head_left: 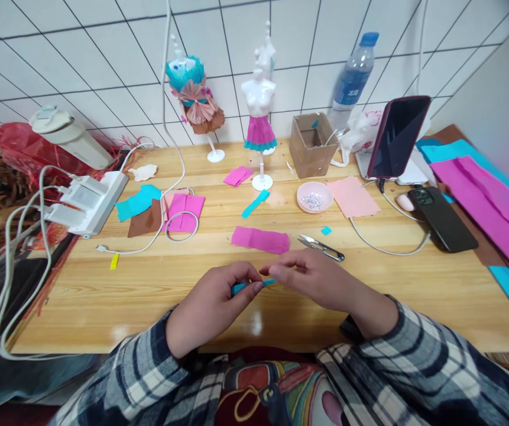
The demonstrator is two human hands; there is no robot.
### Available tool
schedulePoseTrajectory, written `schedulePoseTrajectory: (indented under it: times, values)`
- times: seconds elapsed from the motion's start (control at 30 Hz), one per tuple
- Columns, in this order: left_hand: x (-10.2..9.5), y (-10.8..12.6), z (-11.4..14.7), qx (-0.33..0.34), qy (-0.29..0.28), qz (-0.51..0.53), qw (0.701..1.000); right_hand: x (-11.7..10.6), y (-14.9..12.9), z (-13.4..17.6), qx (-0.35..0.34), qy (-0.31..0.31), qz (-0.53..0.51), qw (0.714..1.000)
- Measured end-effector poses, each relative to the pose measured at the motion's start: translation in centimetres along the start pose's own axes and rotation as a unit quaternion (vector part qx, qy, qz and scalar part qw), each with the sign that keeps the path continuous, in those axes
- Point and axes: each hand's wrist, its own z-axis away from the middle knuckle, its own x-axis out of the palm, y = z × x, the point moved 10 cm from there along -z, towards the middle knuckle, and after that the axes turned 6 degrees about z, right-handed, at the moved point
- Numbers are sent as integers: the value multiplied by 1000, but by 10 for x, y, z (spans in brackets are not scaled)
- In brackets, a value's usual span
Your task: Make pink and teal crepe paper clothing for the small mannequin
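Low over the front of the table, a narrow blue crepe paper strip [269, 282] stretches between my two hands. My left hand [214, 302] pinches it between thumb and forefinger, with part of it running back under the fingers. The strip's other end meets the thumb and fingertips of my right hand [316, 278], which are closed at it; the exact contact is partly hidden. Just beyond my hands lie a magenta crepe strip [260, 239] and thread snips [321, 247]. Farther back stands a white mini dress form [258, 97] in a magenta skirt with blue trim.
A pink dish of sequins [315, 197], a cardboard box [311, 145] and a propped phone [399, 137] stand at the back right. Another phone [443, 219] lies beside folded crepe sheets [493, 207]. Left are a power strip [88, 204], a cable [134, 251] and paper pieces [139, 202].
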Motion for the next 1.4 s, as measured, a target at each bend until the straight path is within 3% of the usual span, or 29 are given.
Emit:
schedulePoseTrajectory:
  times: [0.07,0.13,0.63,0.83,1.03,1.23,1.4]
  values:
    - [0,1,0,2,-8,-15,1000,3,-8,-2,-29,-20,99,995]
    - [0,1,0,3,-17,-22,1000,2,-13,-3,-48,-16,128,990]
    - [7,-11,-3,-18,-55,-56,997,-4,22,3,7,-47,140,989]
    - [4,-14,-4,-20,-27,-59,998,-22,18,5,-4,32,131,991]
    - [8,-10,-5,-7,-27,-51,998,3,3,0,-53,10,132,990]
    - [4,-33,0,-55,-55,50,996,-10,19,0,-10,7,149,989]
    - [-9,-51,5,-82,-40,77,993,-20,26,5,-1,-6,132,991]
